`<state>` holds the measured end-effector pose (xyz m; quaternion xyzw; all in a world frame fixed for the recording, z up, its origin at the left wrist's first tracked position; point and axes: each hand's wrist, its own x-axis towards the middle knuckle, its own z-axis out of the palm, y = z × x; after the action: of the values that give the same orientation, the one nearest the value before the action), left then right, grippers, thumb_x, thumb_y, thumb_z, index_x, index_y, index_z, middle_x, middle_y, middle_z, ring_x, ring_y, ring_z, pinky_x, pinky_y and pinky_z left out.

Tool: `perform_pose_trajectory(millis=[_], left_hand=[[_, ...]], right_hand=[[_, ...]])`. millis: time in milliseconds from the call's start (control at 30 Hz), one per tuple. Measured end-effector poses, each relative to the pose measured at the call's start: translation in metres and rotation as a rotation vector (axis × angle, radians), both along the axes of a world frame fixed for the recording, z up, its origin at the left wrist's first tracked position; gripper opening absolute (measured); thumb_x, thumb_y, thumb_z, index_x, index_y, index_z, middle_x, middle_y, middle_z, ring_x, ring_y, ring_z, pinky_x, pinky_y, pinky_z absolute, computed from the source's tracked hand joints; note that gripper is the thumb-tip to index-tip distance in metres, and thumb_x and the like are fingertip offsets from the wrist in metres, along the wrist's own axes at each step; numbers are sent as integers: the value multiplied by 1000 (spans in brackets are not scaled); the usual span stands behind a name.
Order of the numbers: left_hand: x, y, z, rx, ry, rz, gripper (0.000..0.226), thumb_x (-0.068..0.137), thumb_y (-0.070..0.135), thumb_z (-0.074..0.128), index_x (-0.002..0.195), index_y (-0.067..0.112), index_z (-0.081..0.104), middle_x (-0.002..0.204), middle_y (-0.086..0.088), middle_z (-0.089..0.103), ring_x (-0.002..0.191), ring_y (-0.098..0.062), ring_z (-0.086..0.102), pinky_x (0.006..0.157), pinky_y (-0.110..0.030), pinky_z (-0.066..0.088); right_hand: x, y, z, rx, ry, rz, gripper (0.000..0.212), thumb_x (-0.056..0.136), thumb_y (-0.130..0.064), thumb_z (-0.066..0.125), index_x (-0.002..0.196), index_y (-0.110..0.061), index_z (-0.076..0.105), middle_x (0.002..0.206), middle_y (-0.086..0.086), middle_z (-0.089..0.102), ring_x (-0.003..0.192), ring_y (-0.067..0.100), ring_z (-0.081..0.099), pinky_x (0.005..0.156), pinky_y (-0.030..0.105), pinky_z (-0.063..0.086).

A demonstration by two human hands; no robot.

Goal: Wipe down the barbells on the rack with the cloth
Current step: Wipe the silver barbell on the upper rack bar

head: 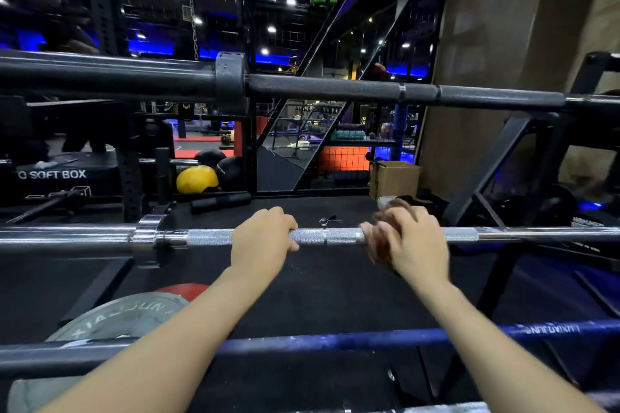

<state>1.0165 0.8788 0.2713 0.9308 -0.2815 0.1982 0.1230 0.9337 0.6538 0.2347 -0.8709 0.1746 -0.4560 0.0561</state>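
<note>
A chrome barbell lies level across the middle of the view on the rack. My left hand grips its knurled shaft, fingers curled over the top. Further right, my right hand holds a brown cloth wrapped against the same shaft; the hand and cloth are motion-blurred. A black barbell hangs on the rack above, and a blue-shafted barbell runs across below my forearms.
A grey weight plate and a red plate lie at lower left. A cardboard box, a yellow ball, a spring collar and a black roller sit on the black floor beyond. Rack uprights stand at right.
</note>
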Motion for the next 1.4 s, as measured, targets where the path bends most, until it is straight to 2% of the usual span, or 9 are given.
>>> perform_pose_trajectory(millis=[167,400,533,667,800,933,1033,1167,1400], left_hand=[[-3,0,1,10,-22,-9,32,89,38,60,121,32,58,113,8,55,109,-13,48,75,-28,39],[-2,1,3,18,-13,-4,31,89,38,60,120,33,59,110,8,55,109,-12,49,69,-26,34],[-2,-2,1,3,-5,-6,32,90,36,60,121,32,57,112,7,55,109,-12,49,73,-28,39],[-1,-1,1,10,-35,-11,32,90,36,59,122,32,57,113,7,55,109,-12,48,72,-27,37],[-1,4,4,20,-15,-13,33,88,39,61,120,33,58,112,8,55,110,-12,49,70,-26,34],[-3,2,4,27,-19,-13,32,90,38,59,121,32,58,113,7,55,110,-12,48,72,-27,36],[-4,-2,2,18,-16,-19,31,90,35,59,121,31,58,112,7,55,109,-13,48,75,-28,39],[-4,-1,3,29,-50,-10,29,90,36,59,118,30,59,110,6,55,107,-13,49,74,-30,41],[-3,2,5,44,-43,-3,30,90,38,59,120,33,58,112,8,55,110,-11,48,70,-26,36]], right_hand=[[32,79,-3,-104,-47,103,17,80,-36,58,83,-21,65,84,5,60,69,30,56,64,37,47],[-2,9,14,-1,102,120,24,92,-36,55,111,-23,63,114,5,54,104,28,50,82,37,44],[8,23,6,55,-80,-1,20,90,-34,56,93,-18,67,94,11,61,84,35,57,74,41,44],[35,83,-1,-34,-87,124,26,83,-43,49,82,-22,65,82,4,61,69,29,58,67,38,47],[22,58,9,-82,85,233,22,91,-41,55,104,-26,63,104,1,56,95,25,54,77,37,46],[-1,5,16,119,-22,110,21,92,-37,54,105,-24,65,110,4,58,101,28,55,78,37,45],[13,29,8,119,-115,-13,21,91,-34,55,91,-19,68,95,12,63,85,36,58,74,40,44],[37,94,1,-12,-132,157,22,83,-40,50,79,-22,63,80,3,61,69,28,56,66,37,46],[-1,17,13,46,114,104,19,92,-36,54,105,-25,64,115,2,52,105,25,47,79,36,43]])
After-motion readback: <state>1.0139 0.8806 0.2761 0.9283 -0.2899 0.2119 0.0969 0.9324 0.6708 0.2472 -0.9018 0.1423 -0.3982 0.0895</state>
